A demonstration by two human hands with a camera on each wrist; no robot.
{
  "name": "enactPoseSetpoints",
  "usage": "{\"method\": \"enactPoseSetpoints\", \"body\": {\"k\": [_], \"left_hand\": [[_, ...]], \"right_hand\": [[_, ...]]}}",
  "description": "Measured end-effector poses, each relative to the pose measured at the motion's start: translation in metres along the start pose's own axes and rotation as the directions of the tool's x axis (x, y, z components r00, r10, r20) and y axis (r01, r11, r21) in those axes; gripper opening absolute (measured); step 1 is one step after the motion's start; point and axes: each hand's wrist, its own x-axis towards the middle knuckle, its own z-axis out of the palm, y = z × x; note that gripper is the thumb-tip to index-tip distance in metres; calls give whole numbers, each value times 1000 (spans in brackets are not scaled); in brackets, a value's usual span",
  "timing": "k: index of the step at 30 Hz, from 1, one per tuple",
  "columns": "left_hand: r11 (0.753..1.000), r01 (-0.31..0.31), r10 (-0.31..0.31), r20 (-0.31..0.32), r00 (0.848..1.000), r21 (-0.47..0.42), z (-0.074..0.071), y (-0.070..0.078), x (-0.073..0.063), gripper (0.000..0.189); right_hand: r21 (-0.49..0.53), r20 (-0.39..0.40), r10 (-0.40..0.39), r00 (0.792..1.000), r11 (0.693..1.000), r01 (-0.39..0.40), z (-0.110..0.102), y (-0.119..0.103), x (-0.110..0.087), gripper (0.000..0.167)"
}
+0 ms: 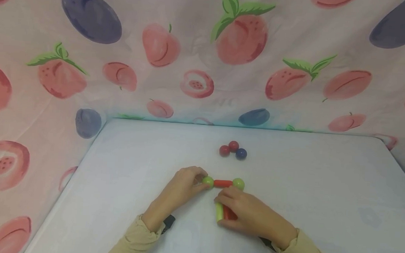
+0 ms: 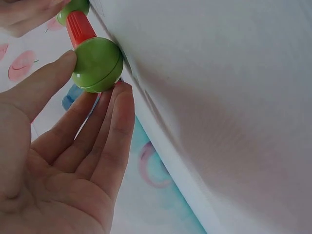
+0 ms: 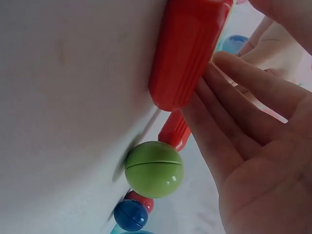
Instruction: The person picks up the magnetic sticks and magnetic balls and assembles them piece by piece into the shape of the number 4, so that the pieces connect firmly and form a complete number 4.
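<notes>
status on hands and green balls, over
Left hand pinching green ball; right hand gripping green stick, red stick. Red rod between it and second green ball. Loose balls beyond, clear of hands.

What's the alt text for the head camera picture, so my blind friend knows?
The left hand pinches one of two green balls with a red stick between them; the right hand holds a green stick and at least one other red stick. Two red balls and a blue ball sit farther back on the white table.
</notes>
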Motion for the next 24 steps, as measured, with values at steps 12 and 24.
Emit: {"method": "enactPoseSetpoints", "body": {"k": [12, 24], "left_hand": [[1000, 11, -11, 5, 1000, -17, 0, 0, 2, 29], [998, 37, -36, 21, 999, -56, 2, 0, 2, 30]], "right_hand": [[-3, -4, -9, 1000, 1000, 9, 1, -2, 0, 38], [-13, -15, -9, 1000, 1000, 9, 0, 1, 1, 38]]}}
